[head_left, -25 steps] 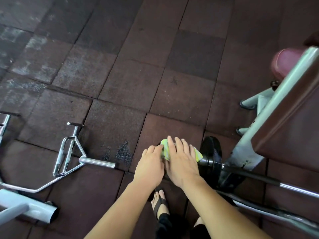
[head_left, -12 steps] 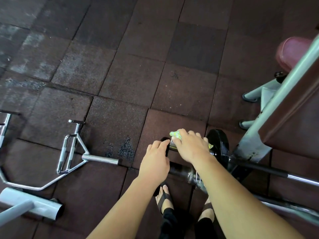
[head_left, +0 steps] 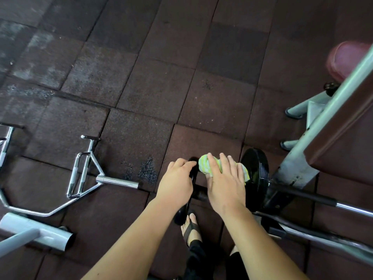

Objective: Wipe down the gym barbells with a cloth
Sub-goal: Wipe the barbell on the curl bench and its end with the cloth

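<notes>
A barbell lies low over the floor, its dark shaft (head_left: 302, 199) running right to a chrome section. A large black plate (head_left: 256, 170) sits on its near end, and a thinner black plate (head_left: 184, 211) stands edge-on at the tip. My left hand (head_left: 177, 182) curls over the rim of the thin plate. Between the two plates, my right hand (head_left: 226, 184) presses a green and yellow cloth (head_left: 204, 164) down over the barbell sleeve, fingers spread across it. The sleeve itself is hidden under my hand and the cloth.
A chrome triceps bar (head_left: 84, 174) lies on the rubber floor tiles to the left, above a grey tube (head_left: 34, 231). A bench with a maroon pad (head_left: 343, 142) and grey frame (head_left: 298, 164) crowds the right. Another bar (head_left: 323, 241) lies lower right. My sandalled feet (head_left: 191, 229) stand just below the hands.
The right hand has carried the cloth a little to the right along the sleeve and its fingers have spread flatter. The left hand has moved off the cloth onto the thin plate's rim.
</notes>
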The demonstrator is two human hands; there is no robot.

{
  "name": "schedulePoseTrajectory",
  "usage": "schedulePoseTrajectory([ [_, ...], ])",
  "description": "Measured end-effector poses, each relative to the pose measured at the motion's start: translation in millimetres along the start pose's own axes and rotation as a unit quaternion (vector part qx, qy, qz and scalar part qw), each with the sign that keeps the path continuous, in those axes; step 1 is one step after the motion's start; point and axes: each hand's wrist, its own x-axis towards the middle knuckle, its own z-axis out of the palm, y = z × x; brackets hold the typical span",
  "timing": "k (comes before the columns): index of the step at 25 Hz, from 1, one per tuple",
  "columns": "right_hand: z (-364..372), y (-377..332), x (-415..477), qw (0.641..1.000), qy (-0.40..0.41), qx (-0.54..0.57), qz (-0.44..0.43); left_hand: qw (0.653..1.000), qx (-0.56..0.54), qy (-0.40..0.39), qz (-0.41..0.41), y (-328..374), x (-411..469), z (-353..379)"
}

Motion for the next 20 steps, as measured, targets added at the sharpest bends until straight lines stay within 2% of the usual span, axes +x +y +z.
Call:
schedulePoseTrajectory([
  [3,-2.4,-16.7,4.8,1.0,-0.002,0.027,0.006,1.0,-0.003,0.01,0.003,2.2,2.6,-2.3],
  [8,-2.9,-22.7,13.0,0.999,-0.026,0.017,-0.034,1.0,0.002,0.02,-0.017,-11.3,1.1,-1.9],
  [11,-8.5,-1.4,2.8,1.0,-0.011,-0.001,0.01,1.0,0.005,0.01,-0.011,-6.1,-0.3,-2.3],
  [14,-11.4,-2.0,-1.1,0.999,-0.028,0.007,0.043,1.0,0.0,0.011,-0.006,-2.4,-0.4,-3.8],
  [18,-7.2,-26.7,14.8,0.998,-0.043,0.027,-0.038,1.0,0.003,0.016,-0.002,-5.2,1.7,-3.4],
  [20,-11.6,-19.3,26.6,0.997,-0.05,0.023,-0.045,1.0,0.007,0.02,-0.001,-4.5,1.9,-3.1],
])
